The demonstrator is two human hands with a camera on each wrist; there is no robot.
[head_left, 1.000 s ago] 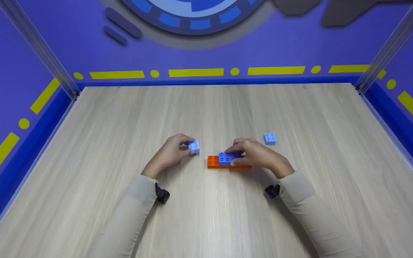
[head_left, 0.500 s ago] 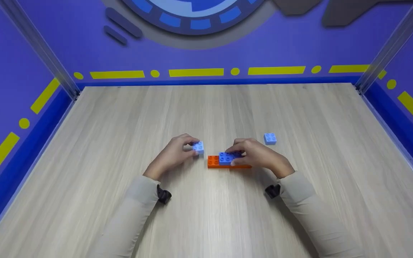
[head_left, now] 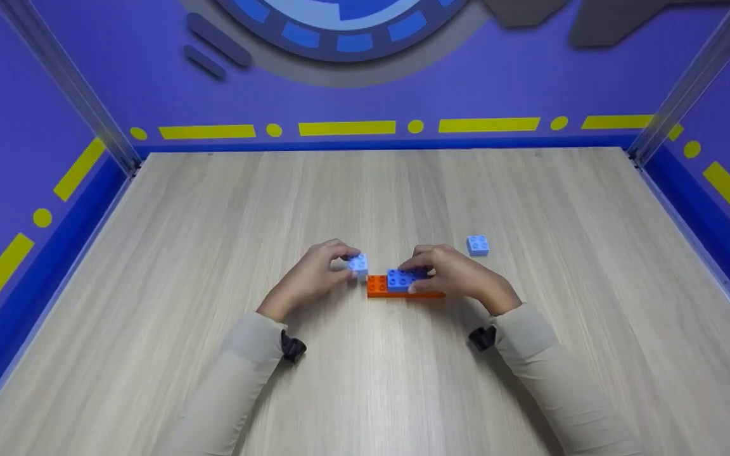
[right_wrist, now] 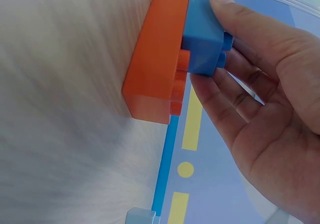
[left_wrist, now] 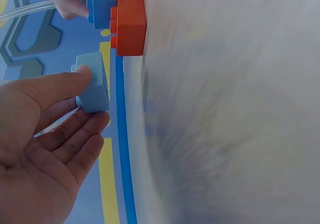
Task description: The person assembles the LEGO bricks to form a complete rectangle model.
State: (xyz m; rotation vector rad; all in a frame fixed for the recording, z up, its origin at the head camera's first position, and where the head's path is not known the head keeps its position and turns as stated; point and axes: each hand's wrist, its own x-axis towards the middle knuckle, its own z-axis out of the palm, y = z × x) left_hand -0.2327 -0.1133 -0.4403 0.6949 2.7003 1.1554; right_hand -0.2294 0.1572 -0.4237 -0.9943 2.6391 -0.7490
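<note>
My left hand point(head_left: 312, 272) pinches a small light blue toy brick point(head_left: 358, 265) between thumb and fingers. In the left wrist view this light blue brick point(left_wrist: 91, 83) is held off the table, just short of the end of the orange base. That base consists of orange bricks point(head_left: 376, 285) lying on the table; a seam between two shows in the right wrist view. A longer blue brick point(head_left: 397, 279) sits on their studs, leaving orange studs bare at both ends. My right hand point(head_left: 460, 272) grips the blue brick point(right_wrist: 204, 33) with thumb and fingers, covering part of it.
A second light blue brick point(head_left: 478, 244) stands on the wooden table point(head_left: 365, 392), behind the right hand. Purple-blue panels with yellow marks point(head_left: 488, 125) enclose the table's back and sides. Both wrists wear small black cameras point(head_left: 482, 338).
The left hand has moved right and slightly nearer, bringing its light blue brick close to the orange bricks' left end. My right hand stays in place on the blue brick.
</note>
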